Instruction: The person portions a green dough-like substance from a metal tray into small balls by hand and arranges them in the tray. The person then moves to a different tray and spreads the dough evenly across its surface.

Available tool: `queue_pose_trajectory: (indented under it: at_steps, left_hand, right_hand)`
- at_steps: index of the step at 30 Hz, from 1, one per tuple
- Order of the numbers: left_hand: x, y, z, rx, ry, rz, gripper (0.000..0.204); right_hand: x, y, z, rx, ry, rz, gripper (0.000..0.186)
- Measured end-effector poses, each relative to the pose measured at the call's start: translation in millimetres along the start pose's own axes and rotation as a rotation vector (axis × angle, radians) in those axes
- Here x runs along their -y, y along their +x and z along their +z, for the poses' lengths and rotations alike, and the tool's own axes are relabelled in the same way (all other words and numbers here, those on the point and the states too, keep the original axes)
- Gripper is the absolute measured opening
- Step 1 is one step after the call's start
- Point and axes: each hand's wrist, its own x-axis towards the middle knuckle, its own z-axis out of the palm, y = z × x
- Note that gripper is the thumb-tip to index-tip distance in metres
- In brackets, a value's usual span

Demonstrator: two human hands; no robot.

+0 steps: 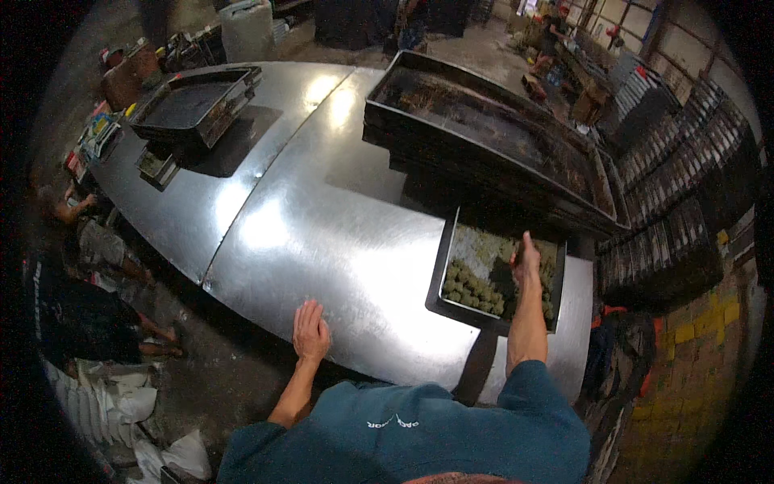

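My left hand point(310, 327) lies flat and open on the shiny metal table point(290, 258), fingers slightly apart, holding nothing. My right hand point(524, 256) reaches into a dark square tray point(437, 302) at the table's right; one finger points forward, and the others are too hidden to tell what, if anything, they hold. Several rounded greenish-grey lumps point(476, 292) lie in the tray's near part, left of that hand, with loose grainy material around them. A stack of long, dark, stained pans point(492, 121) stands just beyond this tray.
Smaller dark trays point(193, 109) sit on the table's far left. Two people point(89, 298) are partly visible beyond the left edge, near white sacks point(137, 395). Stacked metal pans point(685, 153) stand at right; another person point(552, 32) is in the background.
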Motion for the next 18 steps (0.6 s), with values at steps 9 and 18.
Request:
queue_pose_trajectory:
  at_steps: [9,18]
  left_hand:
    - [0,-1,2,0.009,0.011,-0.002,0.036]
    - [4,-2,3,0.019,-0.006,0.015,0.036]
  right_hand:
    - [-33,17,25,-0.181,-0.717,-0.555,0.056]
    - [-39,26,8,0.138,-0.632,-0.525,0.038]
